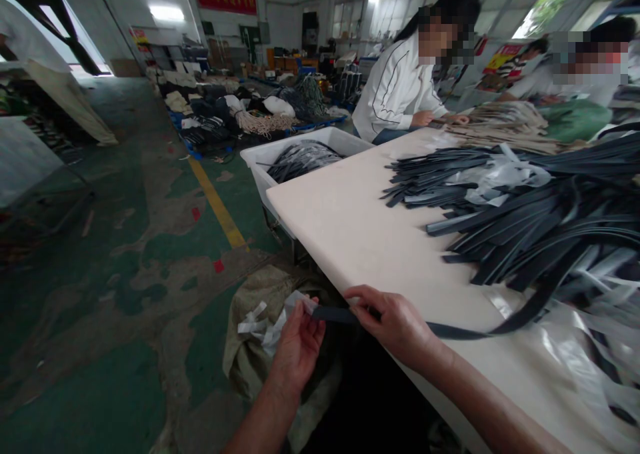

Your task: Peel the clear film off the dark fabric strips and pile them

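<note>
My left hand (301, 344) is closed, thumb and fingers pinching a piece of whitish plastic film (299, 301) at the end of a dark flat strap (460, 331). Close by, my right hand (393, 317) grips the same strap a short way from that end, beside the table edge. From there the strap runs right across the pale table (340, 221) and curves up toward a large pile of dark straps (530, 227). Beneath my left hand stands an open sack (245, 367) with white plastic scraps (255, 324) at its mouth.
A white tub (257, 167) of dark straps adjoins the table's far left edge. A person in a white jacket (390, 87) handles beige straps (495, 124) across the table. Plastic film (565, 354) lies at the right. Another person (45, 54) stands far left.
</note>
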Available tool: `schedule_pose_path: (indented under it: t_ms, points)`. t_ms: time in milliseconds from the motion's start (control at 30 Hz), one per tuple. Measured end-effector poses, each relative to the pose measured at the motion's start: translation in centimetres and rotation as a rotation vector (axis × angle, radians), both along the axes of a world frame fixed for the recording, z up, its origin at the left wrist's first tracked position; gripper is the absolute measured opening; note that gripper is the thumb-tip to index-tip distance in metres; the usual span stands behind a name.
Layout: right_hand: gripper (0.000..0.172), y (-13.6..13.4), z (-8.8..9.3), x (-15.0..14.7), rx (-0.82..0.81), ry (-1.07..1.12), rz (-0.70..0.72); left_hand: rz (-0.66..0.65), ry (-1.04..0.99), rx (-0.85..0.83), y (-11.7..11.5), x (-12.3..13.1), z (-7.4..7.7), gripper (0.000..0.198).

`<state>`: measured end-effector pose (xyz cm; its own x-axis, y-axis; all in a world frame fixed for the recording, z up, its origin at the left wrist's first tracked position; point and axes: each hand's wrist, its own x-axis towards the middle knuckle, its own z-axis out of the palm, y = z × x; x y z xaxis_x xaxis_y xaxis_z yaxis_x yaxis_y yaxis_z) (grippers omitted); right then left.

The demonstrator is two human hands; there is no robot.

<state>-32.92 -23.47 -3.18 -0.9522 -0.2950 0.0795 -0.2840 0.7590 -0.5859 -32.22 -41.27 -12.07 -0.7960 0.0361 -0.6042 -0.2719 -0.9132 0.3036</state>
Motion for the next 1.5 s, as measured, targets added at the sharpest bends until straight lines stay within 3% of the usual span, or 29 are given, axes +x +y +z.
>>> schedule_pose_path:
  t_ms: [133,300,433,500,567,733,933,1100,1300,1500]
  points:
    - [0.028,-0.6,-0.6,0.3,0.103,0.089,-0.015,-0.015,0.006,0.011,0.8,0.6,-0.1,0.012]
    - [0.032,-1.6,-0.8,0.7,0.188,0.113,0.065,-0.063,0.015,0.036,2.3,1.3,0.3,0.011]
    - [0.046,1.0,1.1,0.7,0.151,-0.031,0.091,0.023,0.025,-0.003,1.1,0.1,1.1,0.013]
    - [0.044,2.6,2.2,0.5,0.107,-0.091,0.082,0.071,0.047,-0.023,0.7,-0.4,1.8,0.014]
    - [0.042,3.2,2.9,0.4,0.088,-0.084,0.063,0.064,0.078,-0.025,1.5,-0.3,2.7,0.011]
    - [0.042,2.7,4.2,0.4,0.135,0.049,0.049,-0.115,0.268,0.120,5.1,0.3,4.6,0.009]
    - [0.044,5.9,6.1,1.3,-0.021,-0.011,0.015,0.037,0.266,0.018,4.5,-0.4,6.3,0.009]
    - [0.034,4.4,6.7,1.9,0.090,0.185,0.031,-0.125,0.347,0.116,6.7,1.3,7.5,0.021]
    - [0.039,6.6,8.6,3.7,0.084,0.139,-0.004,0.033,0.299,0.020,5.2,0.5,8.3,0.019]
    - [0.035,5.0,9.2,4.3,0.124,0.210,-0.012,-0.153,0.402,0.123,7.9,2.6,9.0,0.015]
